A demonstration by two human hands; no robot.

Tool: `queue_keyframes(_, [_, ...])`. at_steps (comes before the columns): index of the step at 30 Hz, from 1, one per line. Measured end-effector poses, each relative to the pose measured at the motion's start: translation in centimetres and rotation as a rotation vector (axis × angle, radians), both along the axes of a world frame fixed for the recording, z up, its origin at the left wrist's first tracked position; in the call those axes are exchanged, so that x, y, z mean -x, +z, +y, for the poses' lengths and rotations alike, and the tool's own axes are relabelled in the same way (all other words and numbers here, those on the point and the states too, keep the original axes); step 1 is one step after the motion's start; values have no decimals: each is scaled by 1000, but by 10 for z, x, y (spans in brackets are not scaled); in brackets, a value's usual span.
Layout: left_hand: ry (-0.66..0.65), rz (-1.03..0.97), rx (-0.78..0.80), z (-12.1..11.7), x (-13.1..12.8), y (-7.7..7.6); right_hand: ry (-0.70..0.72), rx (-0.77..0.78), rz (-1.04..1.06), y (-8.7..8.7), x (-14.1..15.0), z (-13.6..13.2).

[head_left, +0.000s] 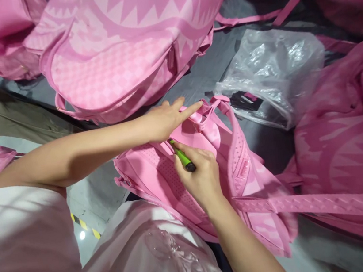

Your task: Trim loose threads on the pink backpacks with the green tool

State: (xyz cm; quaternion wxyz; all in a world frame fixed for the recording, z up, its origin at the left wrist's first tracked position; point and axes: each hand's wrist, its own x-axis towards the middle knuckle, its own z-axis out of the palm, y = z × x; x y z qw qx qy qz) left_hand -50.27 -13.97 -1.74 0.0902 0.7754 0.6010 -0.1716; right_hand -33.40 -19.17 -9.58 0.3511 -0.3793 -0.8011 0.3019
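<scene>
A pink backpack [239, 168] lies back-side up in front of me, its mesh padding and straps showing. My left hand [166, 120] rests on its top near the carry handle, fingers stretched out and pressing the fabric. My right hand [200, 173] is closed round a green tool with a black end [181, 156], whose tip touches the backpack just under my left hand. A pink strap [311, 203] runs off to the right.
A large pink backpack with a tooth pattern [117, 51] lies behind. More pink bags [346, 141] are piled at the right and far left. A crumpled clear plastic bag [269, 71] sits on the grey surface. Yellow-black floor tape [84, 224] shows below.
</scene>
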Motion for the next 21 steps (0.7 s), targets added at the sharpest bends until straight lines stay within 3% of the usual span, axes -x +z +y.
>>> queue_keyframes(6, [-7, 2, -17, -1, -1, 1, 26, 64, 30, 1, 0, 1])
queue_keyframes(9, [-11, 6, -17, -1, -1, 1, -1, 41, 38, 0, 0, 3])
queue_keyframes(19, [-7, -56, -49, 0, 3, -9, 128, 42, 104, 0, -4, 9])
queue_keyframes(21, [-13, -60, -55, 0, 3, -8, 93, 18, 62, 1, -3, 9])
